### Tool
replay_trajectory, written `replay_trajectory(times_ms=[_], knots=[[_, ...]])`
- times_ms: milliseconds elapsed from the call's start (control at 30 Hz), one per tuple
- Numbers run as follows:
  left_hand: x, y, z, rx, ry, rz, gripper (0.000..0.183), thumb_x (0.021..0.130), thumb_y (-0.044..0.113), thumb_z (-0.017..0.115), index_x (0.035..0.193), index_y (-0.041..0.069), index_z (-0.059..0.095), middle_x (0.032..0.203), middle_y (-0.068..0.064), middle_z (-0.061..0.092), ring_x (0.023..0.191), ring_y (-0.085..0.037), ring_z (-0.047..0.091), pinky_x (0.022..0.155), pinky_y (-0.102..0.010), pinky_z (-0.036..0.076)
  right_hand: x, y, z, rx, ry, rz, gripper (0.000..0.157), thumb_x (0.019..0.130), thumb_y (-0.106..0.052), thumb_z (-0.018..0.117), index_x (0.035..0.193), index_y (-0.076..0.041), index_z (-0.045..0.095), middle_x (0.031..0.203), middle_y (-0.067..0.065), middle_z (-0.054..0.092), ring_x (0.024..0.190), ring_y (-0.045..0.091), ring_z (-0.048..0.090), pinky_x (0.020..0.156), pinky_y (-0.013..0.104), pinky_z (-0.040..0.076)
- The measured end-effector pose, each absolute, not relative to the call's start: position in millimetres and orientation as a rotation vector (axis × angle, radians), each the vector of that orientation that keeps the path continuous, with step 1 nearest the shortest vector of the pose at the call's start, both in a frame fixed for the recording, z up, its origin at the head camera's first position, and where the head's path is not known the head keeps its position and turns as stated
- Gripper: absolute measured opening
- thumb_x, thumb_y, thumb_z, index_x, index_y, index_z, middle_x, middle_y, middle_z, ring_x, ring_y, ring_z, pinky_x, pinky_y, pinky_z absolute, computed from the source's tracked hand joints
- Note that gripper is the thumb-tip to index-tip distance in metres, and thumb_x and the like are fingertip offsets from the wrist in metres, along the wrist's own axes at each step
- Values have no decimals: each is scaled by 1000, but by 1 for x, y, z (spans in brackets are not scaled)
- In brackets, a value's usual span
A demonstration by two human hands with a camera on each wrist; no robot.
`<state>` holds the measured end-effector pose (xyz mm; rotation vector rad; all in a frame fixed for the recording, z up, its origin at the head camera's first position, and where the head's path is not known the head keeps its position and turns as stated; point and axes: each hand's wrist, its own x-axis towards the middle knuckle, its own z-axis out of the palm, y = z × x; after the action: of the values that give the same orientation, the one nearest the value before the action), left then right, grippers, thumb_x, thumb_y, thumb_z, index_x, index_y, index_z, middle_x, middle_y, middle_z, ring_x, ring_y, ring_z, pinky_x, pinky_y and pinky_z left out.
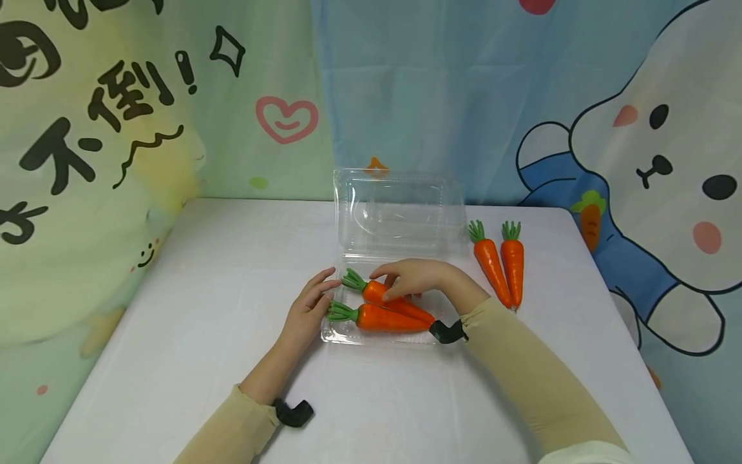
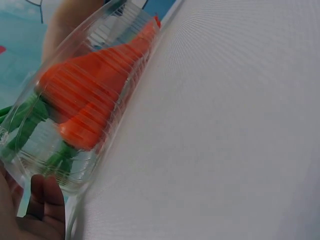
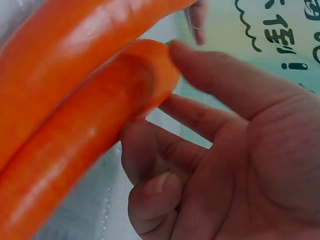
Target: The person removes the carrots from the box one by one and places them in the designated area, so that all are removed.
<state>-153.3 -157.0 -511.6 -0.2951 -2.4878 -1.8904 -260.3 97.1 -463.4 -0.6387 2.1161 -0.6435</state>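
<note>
A clear plastic clamshell box (image 1: 342,336) lies on the white table with its lid (image 1: 400,222) raised at the back. Two orange toy carrots with green tops lie side by side in its base, the front carrot (image 1: 390,318) and the rear carrot (image 1: 414,310). My right hand (image 1: 414,277) reaches over from the right, thumb and fingers around the thick end of the rear carrot. Beside the box's left end, my left hand (image 1: 310,306) rests with loosely extended fingers at the wall, near the green tops; in the left wrist view its fingertips (image 2: 52,192) show at that end.
Two more carrots lie to the right of the box, a left one (image 1: 489,267) and a right one (image 1: 513,264), tips close together. A printed cloth backdrop (image 1: 406,96) hangs behind the table (image 1: 232,283). Black straps (image 1: 294,414) stick out at both wrists.
</note>
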Motion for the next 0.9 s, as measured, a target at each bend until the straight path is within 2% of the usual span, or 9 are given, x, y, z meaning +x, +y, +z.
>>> replay_trajectory(times_ms=[233, 500, 633, 800, 900], knots=[[-153, -157, -510, -290, -2488, -1881, 32, 100, 1, 49, 129, -1, 62, 155, -9, 42, 145, -25, 36, 103, -6, 31, -262, 96, -471, -666, 2110, -663, 58, 89, -26, 72, 143, -30, 50, 124, 7, 61, 59, 20, 52, 53, 27, 46], [-152, -156, -509, -283, -2493, -1880, 32, 101, 2, 48, 130, 0, 62, 155, -9, 42, 145, -26, 37, 102, -6, 32, -264, 94, -479, -689, 2136, -652, 56, 87, -29, 73, 140, -30, 54, 122, 7, 62, 64, 17, 54, 58, 26, 48], [-152, -156, -509, -288, -2492, -1884, 32, 101, 2, 48, 130, 0, 62, 155, -8, 42, 144, -27, 37, 101, -7, 33, -264, 94, -480, -707, 2157, -650, 55, 87, -30, 74, 138, -31, 55, 122, 7, 63, 77, 18, 59, 65, 28, 52], [-153, -157, -511, -280, -2501, -1879, 32, 101, 4, 49, 130, 1, 62, 155, -7, 42, 145, -25, 37, 103, -7, 33, -263, 95, -478, -772, 2207, -623, 55, 86, -30, 74, 138, -30, 56, 121, 3, 65, 102, 19, 59, 84, 31, 52], [-153, -156, -512, -280, -2500, -1877, 31, 101, 3, 49, 130, 2, 62, 155, -7, 42, 145, -25, 36, 103, -7, 32, -262, 96, -478, -803, 2221, -623, 54, 86, -29, 74, 138, -30, 57, 119, 1, 66, 107, 19, 59, 92, 35, 51]])
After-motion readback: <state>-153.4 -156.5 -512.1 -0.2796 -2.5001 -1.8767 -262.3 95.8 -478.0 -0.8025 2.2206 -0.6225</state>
